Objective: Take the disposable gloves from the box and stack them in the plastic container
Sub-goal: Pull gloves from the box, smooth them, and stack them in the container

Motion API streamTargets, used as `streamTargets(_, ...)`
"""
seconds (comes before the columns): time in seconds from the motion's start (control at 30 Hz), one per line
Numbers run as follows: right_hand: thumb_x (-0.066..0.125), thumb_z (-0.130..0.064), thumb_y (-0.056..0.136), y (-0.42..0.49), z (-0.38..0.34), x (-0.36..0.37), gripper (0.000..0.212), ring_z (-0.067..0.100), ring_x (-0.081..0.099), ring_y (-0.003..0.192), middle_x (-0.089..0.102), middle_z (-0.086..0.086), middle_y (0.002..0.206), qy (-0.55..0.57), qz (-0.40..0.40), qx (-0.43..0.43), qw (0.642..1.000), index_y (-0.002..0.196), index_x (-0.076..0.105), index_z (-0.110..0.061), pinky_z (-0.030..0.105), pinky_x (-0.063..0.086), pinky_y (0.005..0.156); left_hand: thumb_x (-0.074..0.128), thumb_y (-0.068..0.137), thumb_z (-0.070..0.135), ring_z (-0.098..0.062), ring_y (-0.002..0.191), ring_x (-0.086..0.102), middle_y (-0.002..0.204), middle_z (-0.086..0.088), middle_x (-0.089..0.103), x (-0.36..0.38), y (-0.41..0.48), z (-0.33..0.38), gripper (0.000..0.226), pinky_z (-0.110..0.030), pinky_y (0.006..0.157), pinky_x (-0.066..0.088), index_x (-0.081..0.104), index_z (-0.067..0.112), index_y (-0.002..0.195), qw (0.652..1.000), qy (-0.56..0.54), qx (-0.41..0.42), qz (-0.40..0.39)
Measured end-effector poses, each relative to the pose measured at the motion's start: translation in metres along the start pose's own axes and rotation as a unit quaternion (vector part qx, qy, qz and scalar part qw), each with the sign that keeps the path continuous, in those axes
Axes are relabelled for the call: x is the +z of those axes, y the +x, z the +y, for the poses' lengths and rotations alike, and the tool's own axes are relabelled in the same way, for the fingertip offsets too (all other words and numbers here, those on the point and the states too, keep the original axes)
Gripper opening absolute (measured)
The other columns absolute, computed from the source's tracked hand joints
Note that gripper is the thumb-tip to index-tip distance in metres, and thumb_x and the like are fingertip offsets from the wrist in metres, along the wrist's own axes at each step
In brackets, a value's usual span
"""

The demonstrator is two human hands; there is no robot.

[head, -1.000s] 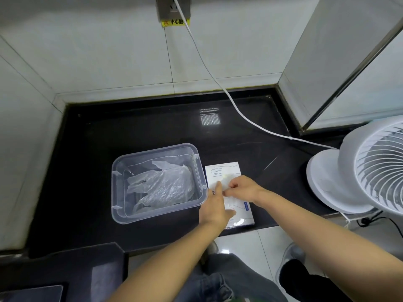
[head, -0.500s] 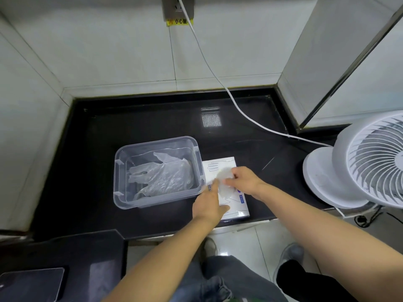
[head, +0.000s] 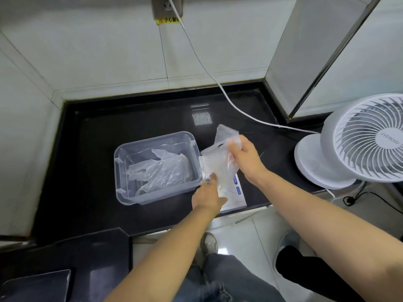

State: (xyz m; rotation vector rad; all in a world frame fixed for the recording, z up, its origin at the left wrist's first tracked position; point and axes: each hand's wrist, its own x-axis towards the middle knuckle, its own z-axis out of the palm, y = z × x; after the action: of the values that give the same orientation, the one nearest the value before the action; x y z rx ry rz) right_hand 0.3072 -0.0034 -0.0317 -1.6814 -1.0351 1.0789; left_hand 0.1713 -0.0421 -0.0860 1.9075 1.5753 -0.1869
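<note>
We are pinching a thin, clear, crinkled plastic glove [head: 220,162] between the thumb and curled fingers of our right hand [head: 246,162]. We are holding it up over the flat white cardboard box [head: 238,192], with its lower end trailing down to the box top. Our left hand [head: 207,197] is pressing on the box with fairly straight fingers, gripping nothing. Just beside the box, the clear rectangular plastic container [head: 157,136] is holding flattened gloves [head: 161,171]. We are judging the film almost weightless, limp and clingy, so we are favouring a light pinch near one edge.
</note>
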Motion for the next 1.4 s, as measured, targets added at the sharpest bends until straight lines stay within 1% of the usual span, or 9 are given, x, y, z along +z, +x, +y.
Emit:
streamTargets(0.2, 0.051, -0.023, 0.1, 0.0, -0.028, -0.003, 0.012, 0.013, 0.062, 0.081, 0.066, 0.008, 0.097, 0.066, 0.027, -0.019, 0.997, 0.105, 0.059, -0.015, 0.03, 0.052, 0.073, 0.06, 0.093, 0.035, -0.036, 0.109, 0.058, 0.118, -0.015, 0.061, -0.023, -0.016, 0.004, 0.045, -0.038, 0.089, 0.048, 0.051, 0.011, 0.13, 0.995, -0.051, 0.091, -0.008)
streamTargets(0.3, 0.053, -0.027, 0.098, 0.004, -0.029, 0.0, 0.015, 0.011, 0.063, 0.071, 0.067, 0.011, 0.092, 0.102, 0.047, -0.006, 0.994, 0.1, 0.059, -0.012, 0.028, 0.052, 0.065, 0.056, 0.092, 0.025, -0.026, 0.067, 0.057, 0.062, 0.002, 0.053, -0.051, -0.037, -0.006, 0.02, -0.036, 0.067, 0.049, 0.055, 0.016, 0.074, 0.964, -0.089, 0.2, 0.152)
streamTargets(0.4, 0.057, -0.039, 0.089, 0.01, -0.035, 0.011, 0.038, 0.033, 0.069, 0.096, 0.07, 0.019, 0.106, 0.142, 0.042, 0.021, 0.989, 0.114, 0.061, -0.011, 0.047, 0.056, 0.083, 0.058, 0.09, 0.032, -0.022, 0.077, 0.055, 0.073, 0.007, 0.052, -0.079, -0.04, -0.03, 0.014, -0.038, 0.074, 0.048, 0.061, 0.02, 0.086, 0.946, -0.115, 0.126, 0.277)
streamTargets(0.53, 0.057, -0.039, 0.087, 0.013, -0.042, 0.032, 0.041, 0.032, 0.067, 0.104, 0.069, 0.018, 0.114, 0.167, 0.013, 0.036, 0.985, 0.118, 0.061, -0.013, 0.05, 0.052, 0.094, 0.056, 0.082, 0.069, -0.028, 0.127, 0.045, 0.136, -0.005, 0.051, -0.097, -0.036, -0.079, 0.067, -0.042, 0.106, 0.037, 0.055, 0.026, 0.132, 0.995, 0.081, -0.017, 0.053)
streamTargets(0.73, 0.053, -0.029, 0.097, 0.012, -0.042, 0.053, 0.031, 0.026, 0.069, 0.096, 0.07, 0.015, 0.111, 0.143, -0.037, 0.033, 0.989, 0.121, 0.059, -0.011, 0.041, 0.056, 0.083, 0.06, 0.093, 0.035, -0.026, 0.114, 0.057, 0.126, -0.002, 0.06, -0.076, -0.05, -0.084, 0.032, -0.04, 0.096, 0.048, 0.061, 0.029, 0.124, 0.999, 0.031, 0.044, 0.006)
streamTargets(1.03, 0.05, -0.028, 0.099, 0.008, -0.031, 0.06, 0.026, 0.021, 0.064, 0.097, 0.066, 0.013, 0.116, 0.089, -0.076, 0.045, 0.992, 0.121, 0.055, -0.015, 0.034, 0.053, 0.081, 0.066, 0.087, 0.035, -0.017, 0.109, 0.06, 0.117, 0.005, 0.062, -0.06, -0.065, -0.091, 0.028, -0.038, 0.093, 0.05, 0.065, 0.034, 0.114, 0.994, 0.003, 0.078, -0.071)
streamTargets(1.17, 0.052, -0.016, 0.098, 0.005, -0.033, 0.065, 0.023, 0.026, 0.066, 0.096, 0.072, 0.015, 0.108, 0.114, -0.109, 0.039, 0.987, 0.12, 0.05, -0.011, 0.035, 0.049, 0.078, 0.067, 0.089, 0.036, -0.011, 0.106, 0.062, 0.117, 0.006, 0.066, -0.069, -0.063, -0.105, 0.026, -0.029, 0.093, 0.051, 0.067, 0.029, 0.115, 0.979, -0.146, 0.061, -0.131)
streamTargets(1.3, 0.063, -0.002, 0.09, -0.003, -0.034, 0.067, 0.03, 0.021, 0.068, 0.092, 0.071, 0.018, 0.106, 0.154, -0.141, 0.038, 0.977, 0.115, 0.049, -0.01, 0.031, 0.051, 0.078, 0.05, 0.1, 0.027, -0.015, 0.087, 0.059, 0.104, -0.006, 0.064, -0.094, -0.056, -0.099, 0.015, -0.026, 0.076, 0.049, 0.063, 0.019, 0.102, 0.886, -0.447, -0.08, 0.099)
streamTargets(1.4, 0.06, 0.006, 0.09, -0.012, -0.028, 0.075, 0.03, 0.018, 0.067, 0.091, 0.071, 0.008, 0.096, 0.17, -0.2, 0.047, 0.964, 0.112, 0.048, -0.011, 0.035, 0.05, 0.085, 0.047, 0.094, 0.058, -0.02, 0.111, 0.057, 0.12, -0.001, 0.058, -0.106, -0.051, -0.092, 0.05, -0.04, 0.103, 0.043, 0.055, 0.018, 0.124, 0.776, -0.602, -0.129, 0.138)
